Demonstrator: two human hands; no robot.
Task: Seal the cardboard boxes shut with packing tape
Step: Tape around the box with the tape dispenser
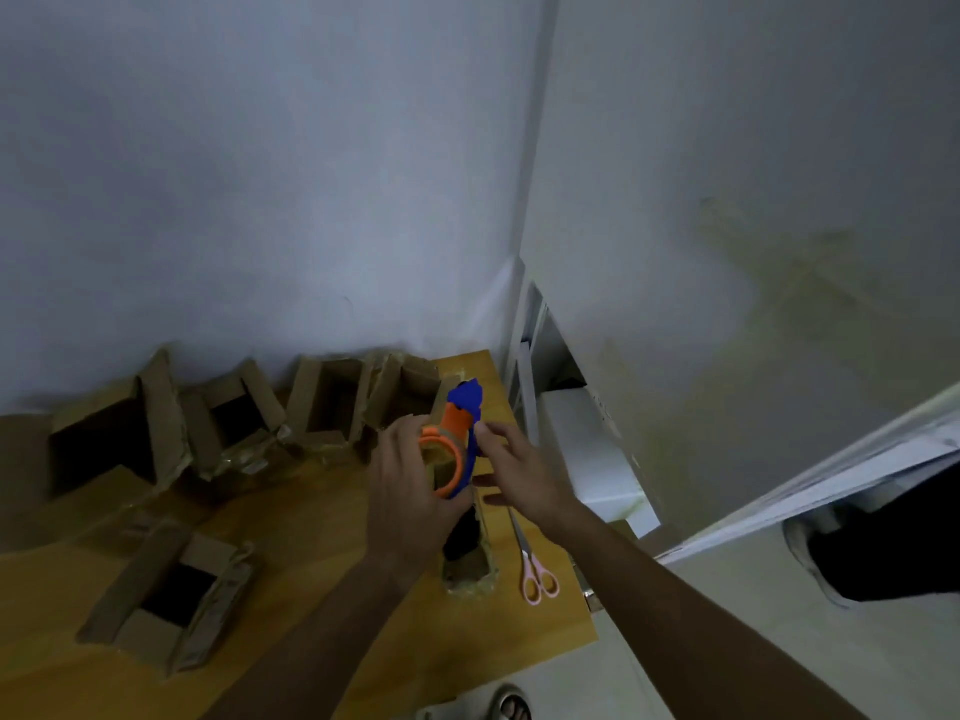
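Fingers [400, 433] of the left hand [402, 491] were curled round the orange-and-blue tape dispenser [457, 439], holding it up over the table [322, 511]. The right hand [519, 472] hovered just beside it, loose and spread, gripping nothing, looked like it was hunting for the tape's free end. My tip: peel that end out first, then bring it down. Cardboard boxes [171, 589] all sat with flaps open, brown and pretty battered, most lined up along the wall. Pink scissors [535, 569] lay nearby.
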